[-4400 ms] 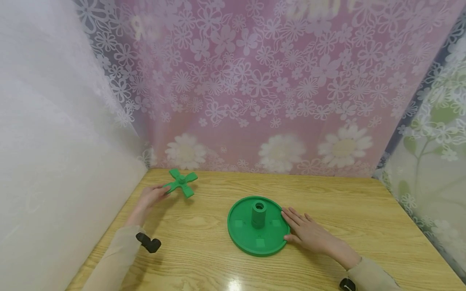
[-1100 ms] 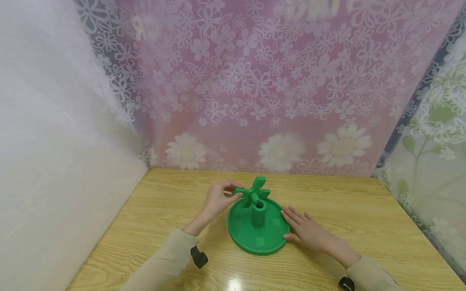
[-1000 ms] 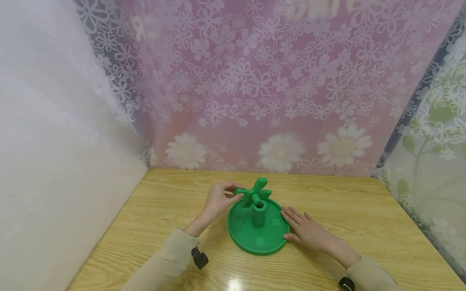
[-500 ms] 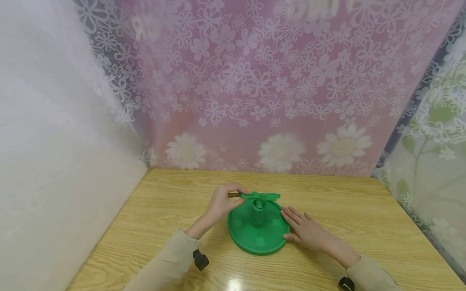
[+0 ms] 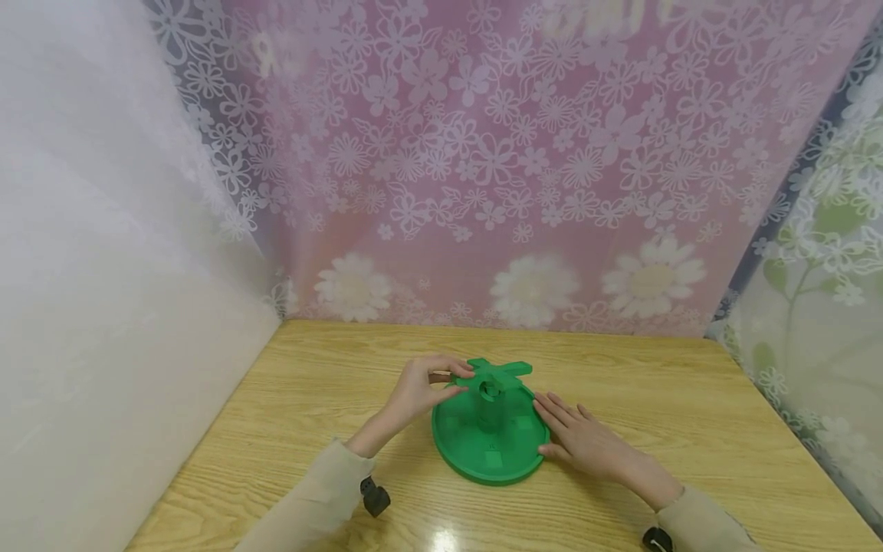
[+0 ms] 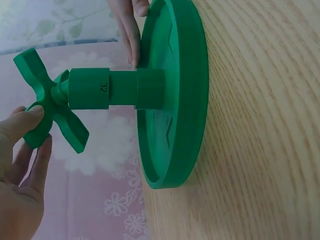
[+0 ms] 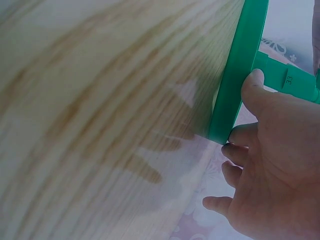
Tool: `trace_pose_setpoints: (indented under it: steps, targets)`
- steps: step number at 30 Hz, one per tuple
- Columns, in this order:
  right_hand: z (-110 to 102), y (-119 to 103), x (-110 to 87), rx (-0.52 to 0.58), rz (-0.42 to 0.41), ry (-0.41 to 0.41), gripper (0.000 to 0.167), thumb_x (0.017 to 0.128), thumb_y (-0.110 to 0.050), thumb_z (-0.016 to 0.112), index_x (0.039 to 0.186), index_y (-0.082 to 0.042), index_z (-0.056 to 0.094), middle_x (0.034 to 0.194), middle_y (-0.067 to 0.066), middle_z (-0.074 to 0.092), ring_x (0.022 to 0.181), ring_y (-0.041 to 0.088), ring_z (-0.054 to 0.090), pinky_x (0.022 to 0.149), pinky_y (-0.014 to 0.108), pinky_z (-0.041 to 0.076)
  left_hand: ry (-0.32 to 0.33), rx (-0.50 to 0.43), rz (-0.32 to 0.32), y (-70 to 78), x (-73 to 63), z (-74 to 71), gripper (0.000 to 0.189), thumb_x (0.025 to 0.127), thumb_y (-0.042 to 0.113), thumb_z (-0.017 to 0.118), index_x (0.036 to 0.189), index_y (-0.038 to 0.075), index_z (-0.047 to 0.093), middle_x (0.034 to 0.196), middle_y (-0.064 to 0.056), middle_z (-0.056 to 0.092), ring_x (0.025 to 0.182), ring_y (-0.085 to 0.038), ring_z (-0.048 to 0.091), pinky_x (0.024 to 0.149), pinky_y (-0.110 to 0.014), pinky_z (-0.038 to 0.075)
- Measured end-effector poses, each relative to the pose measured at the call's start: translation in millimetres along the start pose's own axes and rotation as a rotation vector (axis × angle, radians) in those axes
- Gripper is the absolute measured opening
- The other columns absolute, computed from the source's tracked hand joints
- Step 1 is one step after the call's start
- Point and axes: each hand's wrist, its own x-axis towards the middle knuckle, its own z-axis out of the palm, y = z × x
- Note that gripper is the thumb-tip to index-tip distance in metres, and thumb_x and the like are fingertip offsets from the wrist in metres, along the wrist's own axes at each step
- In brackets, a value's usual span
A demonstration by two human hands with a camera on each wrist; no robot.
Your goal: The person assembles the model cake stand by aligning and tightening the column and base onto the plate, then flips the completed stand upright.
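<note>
My left hand (image 5: 417, 386) pinches one arm of a green four-armed cross piece (image 5: 509, 371) between thumb and fingers. The cross piece sits over a green upright tube (image 5: 491, 420), tilted a little; in the left wrist view its short stem (image 6: 60, 93) meets the mouth of the tube, which is marked 32. That tube stands in the middle of a round green dish-like base (image 5: 451, 454) lying on the table. My right hand (image 5: 589, 445) rests with fairly straight fingers against the base's right rim; in the right wrist view its thumb (image 7: 256, 82) touches the rim.
The wood-grain table (image 5: 331, 429) lies under everything. Behind it hangs a pink flowered curtain (image 5: 441, 230), with a white sheet (image 5: 138, 268) on the left and a leafy one (image 5: 821, 307) on the right. Black wrist devices (image 5: 375, 498) sit at both sleeves.
My left hand has brought the cross piece from the far left over to the tube. Over the last second it has tipped from steep to nearly level. My right hand stays put.
</note>
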Motion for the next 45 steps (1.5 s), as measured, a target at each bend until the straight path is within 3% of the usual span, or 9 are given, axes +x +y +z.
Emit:
trace_pose_setpoints:
  steps: [7,14,23,30,40,45]
  targets:
    - [2,2,-0.6,0.003,0.003,0.001,0.076,0.104,-0.047,0.052,0.157,0.003,0.031,0.164,0.022,0.025,0.15,0.043,0.023,0.113,0.073,0.028,-0.019,-0.006,0.028,-2.1,-2.5,2.4,0.022,0.086,0.008,0.08,0.107,0.012,0.08,0.121,-0.004,0.072,0.117,-0.021,0.066,0.091,-0.033,0.06]
    - [0,1,-0.6,0.022,0.002,-0.001,0.075,0.104,-0.045,0.053,0.157,0.003,0.03,0.164,0.022,0.024,0.15,0.044,0.023,0.113,0.073,0.027,-0.042,-0.049,-0.017,-2.2,-4.1,2.1,0.027,0.084,0.015,0.082,0.11,0.009,0.079,0.123,0.0,0.071,0.121,-0.017,0.063,0.092,-0.028,0.059]
    - [1,3,-0.3,0.005,-0.001,0.003,0.075,0.104,-0.046,0.052,0.157,0.003,0.031,0.164,0.022,0.025,0.15,0.044,0.024,0.112,0.073,0.028,-0.048,-0.066,0.005,-6.4,-7.9,2.3,0.021,0.087,0.009,0.08,0.107,0.005,0.079,0.123,-0.009,0.066,0.115,-0.027,0.064,0.096,-0.036,0.058]
    - [2,2,0.0,0.002,0.003,0.0,0.076,0.104,-0.046,0.053,0.157,0.003,0.03,0.164,0.022,0.025,0.15,0.043,0.024,0.113,0.072,0.028,-0.093,0.014,0.03,-7.3,-10.6,1.4,0.015,0.088,0.008,0.079,0.103,0.008,0.078,0.128,-0.008,0.064,0.12,-0.025,0.063,0.1,-0.033,0.056]
    - [-1,0,-0.1,0.007,0.011,-0.006,0.076,0.104,-0.045,0.054,0.157,0.003,0.03,0.164,0.021,0.025,0.15,0.044,0.024,0.113,0.072,0.027,-0.111,0.006,-0.024,-10.6,-8.9,-2.0,0.028,0.089,0.008,0.078,0.117,0.013,0.074,0.129,-0.005,0.066,0.121,-0.023,0.064,0.098,-0.032,0.057]
    - [0,1,0.6,0.007,0.012,-0.011,0.076,0.104,-0.046,0.053,0.157,0.003,0.03,0.165,0.021,0.025,0.15,0.043,0.023,0.114,0.072,0.027,-0.112,0.014,-0.051,-9.9,-7.2,-3.8,0.037,0.09,0.015,0.078,0.126,0.009,0.069,0.127,-0.006,0.068,0.117,-0.024,0.065,0.098,-0.034,0.057]
